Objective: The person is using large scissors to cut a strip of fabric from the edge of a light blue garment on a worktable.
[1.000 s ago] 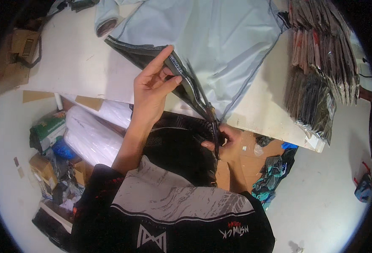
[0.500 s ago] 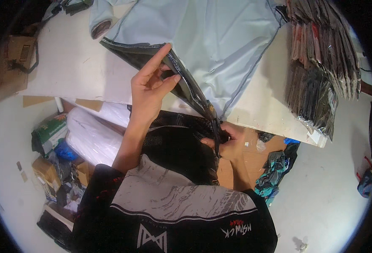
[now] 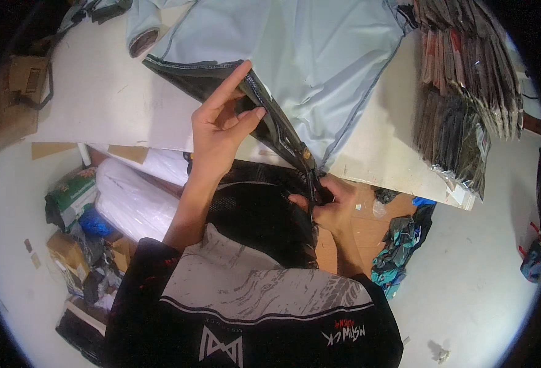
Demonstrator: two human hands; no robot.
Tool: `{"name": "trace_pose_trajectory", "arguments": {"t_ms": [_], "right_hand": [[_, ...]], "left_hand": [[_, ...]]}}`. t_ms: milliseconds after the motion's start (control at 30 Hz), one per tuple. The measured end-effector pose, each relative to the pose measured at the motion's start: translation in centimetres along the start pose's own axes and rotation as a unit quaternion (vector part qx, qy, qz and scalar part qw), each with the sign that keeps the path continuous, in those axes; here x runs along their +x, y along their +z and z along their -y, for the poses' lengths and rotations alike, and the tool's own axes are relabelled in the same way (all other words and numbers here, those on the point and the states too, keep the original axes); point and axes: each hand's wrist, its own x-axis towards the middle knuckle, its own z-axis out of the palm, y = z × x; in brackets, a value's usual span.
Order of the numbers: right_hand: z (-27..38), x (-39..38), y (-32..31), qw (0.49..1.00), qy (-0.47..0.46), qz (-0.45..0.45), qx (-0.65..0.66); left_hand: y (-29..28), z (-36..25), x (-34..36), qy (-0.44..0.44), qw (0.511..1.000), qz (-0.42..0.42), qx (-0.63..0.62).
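Observation:
A pale blue garment lies on the white table, its dark edge strip running diagonally toward me. My left hand grips this strip, index finger stretched up along it and thumb pressed on it. My right hand is at the table's near edge, closed round the handles of black scissors with a brass-coloured pivot. Their long blades lie along the strip, pointing up-left toward my left hand; whether they touch the cloth's cut line I cannot tell. A small sleeve end lies at upper left.
The table holds stacked bagged garments at right and a cardboard box at left. Below are white wrapped rolls, boxes, cardboard and dark plastic bags.
My right hand and the scissors have shifted slightly up and left along the strip. My left hand keeps its hold, a little higher and further left in the picture.

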Motion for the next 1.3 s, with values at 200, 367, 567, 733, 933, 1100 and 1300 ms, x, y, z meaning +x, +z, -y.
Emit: {"name": "trace_pose_trajectory", "arguments": {"t_ms": [200, 367, 567, 733, 933, 1100, 1300], "right_hand": [[0.0, -0.2, 0.2, 1.0, 0.006, -0.011, -0.003], [-0.2, -0.4, 0.3, 1.0, -0.007, -0.019, -0.019], [0.0, -0.2, -0.1, 0.999, -0.012, -0.013, -0.031], [0.6, 0.0, -0.3, 0.999, 0.005, -0.004, -0.037], [0.3, -0.2, -0.5, 1.0, 0.006, 0.011, -0.006], [0.3, -0.1, 0.0, 1.0, -0.004, -0.015, -0.006], [0.3, -0.3, 0.0, 0.999, -0.011, -0.031, -0.043]], "left_hand": [[0.1, -0.1, -0.1, -0.005, 1.0, -0.005, 0.013], [-0.1, -0.2, -0.2, -0.006, 0.999, 0.005, 0.045], [-0.4, 0.1, -0.2, 0.001, 0.999, 0.009, 0.041], [-0.1, -0.3, -0.2, -0.005, 0.998, -0.001, 0.059], [-0.1, -0.1, -0.2, 0.002, 0.999, 0.005, 0.042], [0.0, 0.0, -0.2, 0.017, 0.999, 0.002, 0.032], [0.0, -0.2, -0.2, 0.019, 0.999, 0.003, 0.032]]}}
